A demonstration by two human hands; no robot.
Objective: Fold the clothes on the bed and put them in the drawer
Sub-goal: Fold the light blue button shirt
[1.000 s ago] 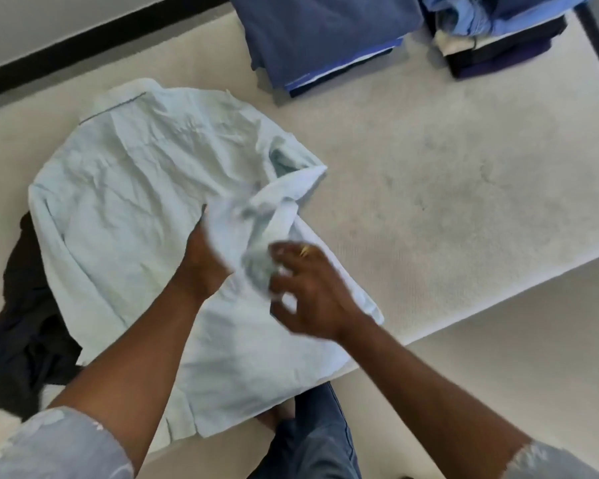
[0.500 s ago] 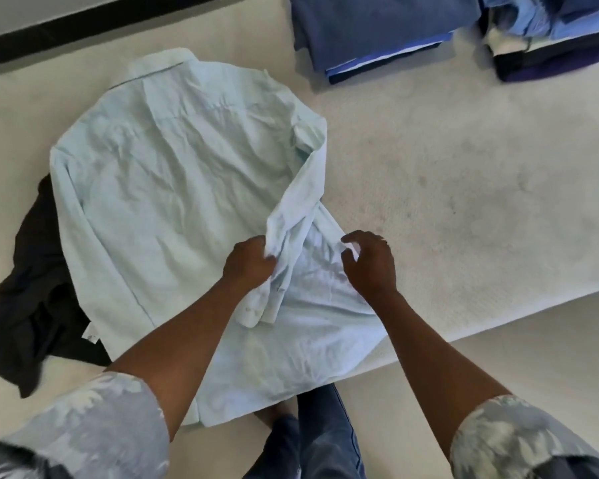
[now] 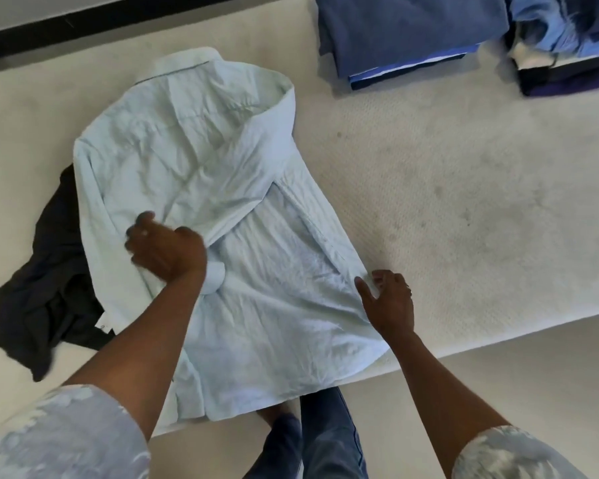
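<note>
A light blue shirt (image 3: pixel 194 160) lies back up on the white bed (image 3: pixel 464 209), collar at the far end. Its right sleeve (image 3: pixel 256 157) is folded diagonally across the back, and the cuff (image 3: pixel 216 276) shows beside my wrist. My left hand (image 3: pixel 166 247) sits on the shirt at the sleeve's lower end, its fingers curled and blurred, holding the sleeve near the cuff. My right hand (image 3: pixel 388 300) rests on the shirt's right hem edge with the fingers spread.
A crumpled black garment (image 3: pixel 45 292) lies partly under the shirt's left side. Two stacks of folded clothes stand at the far end of the bed, a blue stack (image 3: pixel 408 36) and a mixed stack (image 3: pixel 567 46). The bed's near edge (image 3: pixel 498 337) runs past my legs.
My left hand has carried the sleeve leftward across the shirt's back and laid it flat. My right hand has slid down the right edge and opened its fingers.
</note>
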